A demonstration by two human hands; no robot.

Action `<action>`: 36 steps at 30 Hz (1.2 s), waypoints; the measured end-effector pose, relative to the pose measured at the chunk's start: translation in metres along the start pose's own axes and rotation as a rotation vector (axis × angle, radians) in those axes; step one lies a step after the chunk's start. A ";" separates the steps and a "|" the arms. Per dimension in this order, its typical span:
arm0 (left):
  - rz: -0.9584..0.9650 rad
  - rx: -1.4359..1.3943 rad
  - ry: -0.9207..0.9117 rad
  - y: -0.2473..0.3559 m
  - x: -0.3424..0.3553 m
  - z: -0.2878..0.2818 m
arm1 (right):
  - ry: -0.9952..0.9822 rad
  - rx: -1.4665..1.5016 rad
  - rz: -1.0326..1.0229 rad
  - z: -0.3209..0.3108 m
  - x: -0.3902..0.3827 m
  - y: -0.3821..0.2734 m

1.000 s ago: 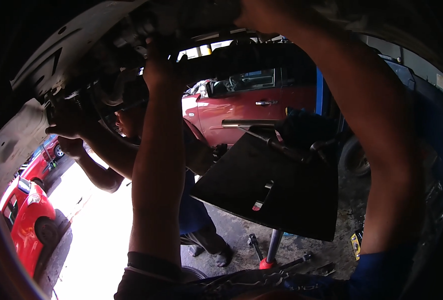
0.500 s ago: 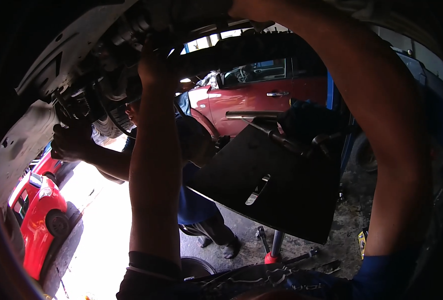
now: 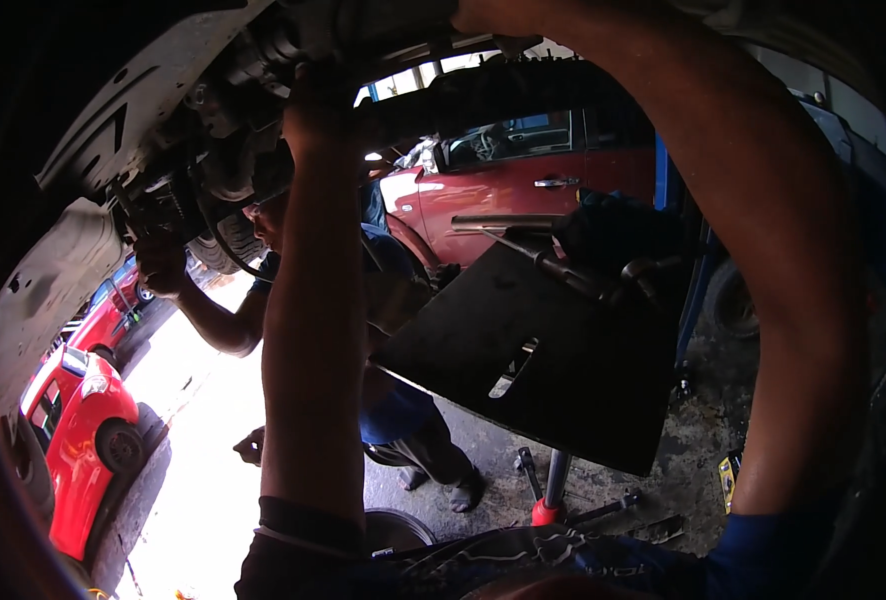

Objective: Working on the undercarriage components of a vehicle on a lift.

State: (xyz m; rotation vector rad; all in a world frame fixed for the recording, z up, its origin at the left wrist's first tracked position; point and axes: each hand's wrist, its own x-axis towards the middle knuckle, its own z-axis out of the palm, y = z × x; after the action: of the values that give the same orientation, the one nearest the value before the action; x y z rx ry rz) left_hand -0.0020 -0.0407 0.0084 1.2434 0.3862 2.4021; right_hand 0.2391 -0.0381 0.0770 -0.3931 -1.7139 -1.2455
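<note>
Both my arms reach up to the dark underside of a raised car (image 3: 393, 40). My left hand (image 3: 318, 110) is up among the underbody parts, its fingers seemingly closed round something in deep shadow. Farther right, my right hand (image 3: 493, 18) is at the top edge against the underbody; its fingers are hidden. Below and between my arms is a black slotted plate (image 3: 553, 370), with a ratchet-like tool (image 3: 563, 275) and a metal tube (image 3: 503, 222) at its far side. A dark hose (image 3: 213, 225) hangs left of my left hand.
At left, a co-worker (image 3: 398, 410) stands behind my left forearm, one hand (image 3: 163, 268) raised to parts near a wheel (image 3: 221, 252). A dark red car (image 3: 503, 195) stands beyond, bright red cars (image 3: 88, 430) at left. A red-based stand (image 3: 546, 512) rises from the floor.
My hands stay nearly in place, the left shifting slightly right. The co-worker's raised hand has moved right and up, and their other hand now shows beside my left forearm.
</note>
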 end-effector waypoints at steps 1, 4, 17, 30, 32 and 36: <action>-0.012 -0.016 -0.008 -0.003 -0.005 0.005 | -0.009 -0.020 0.003 -0.003 -0.003 0.000; -0.053 0.021 0.003 0.000 -0.002 0.002 | 0.003 0.031 -0.006 -0.004 -0.003 0.001; 0.149 0.213 -0.266 -0.009 0.010 -0.010 | -0.029 0.037 -0.006 -0.004 0.000 0.002; -0.063 -0.161 0.032 0.005 0.008 -0.003 | -0.115 0.009 -0.007 -0.020 0.004 -0.006; 0.178 0.141 -0.136 0.014 0.041 -0.040 | -0.077 0.024 0.003 -0.040 0.011 -0.018; -0.077 -0.181 -0.028 -0.002 0.010 -0.005 | -0.242 -0.005 0.042 -0.018 0.009 -0.003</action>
State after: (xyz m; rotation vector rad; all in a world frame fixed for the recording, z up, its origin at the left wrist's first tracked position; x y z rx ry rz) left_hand -0.0112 -0.0341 0.0117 1.1591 0.1989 2.2952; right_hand 0.2416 -0.0573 0.0837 -0.6002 -1.8955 -1.2111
